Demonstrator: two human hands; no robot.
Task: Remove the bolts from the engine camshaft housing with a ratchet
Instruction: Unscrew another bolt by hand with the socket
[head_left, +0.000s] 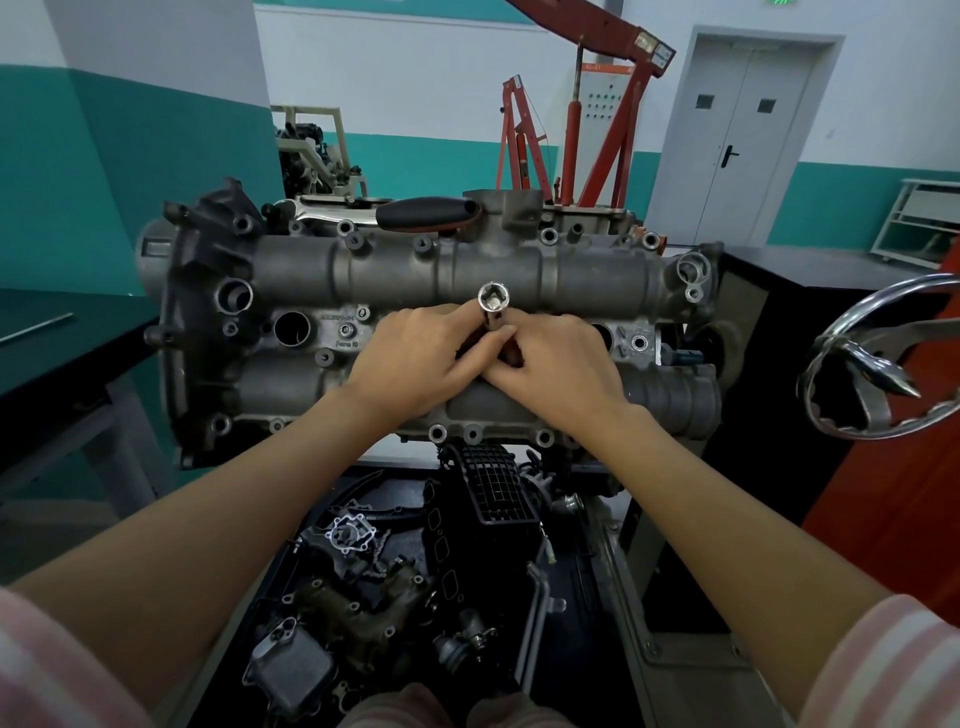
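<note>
The camshaft housing (431, 291) sits across the middle of the view on its stand, long side left to right, with many of its bolt holes along the edges already showing hollow. The ratchet (384, 212) lies unused on the far edge of the housing, chrome head to the left, black grip to the right. Both hands meet at the housing's centre: the left hand (415, 358) and right hand (550, 369) pinch a long socket (493, 306) that stands upright over a spot between the two cam tunnels, its square drive end open toward the camera. The step in hand looks like seating the socket on a central bolt, or spinning it by finger. Next, the ratchet must be fetched and pressed into that drive.
</note>
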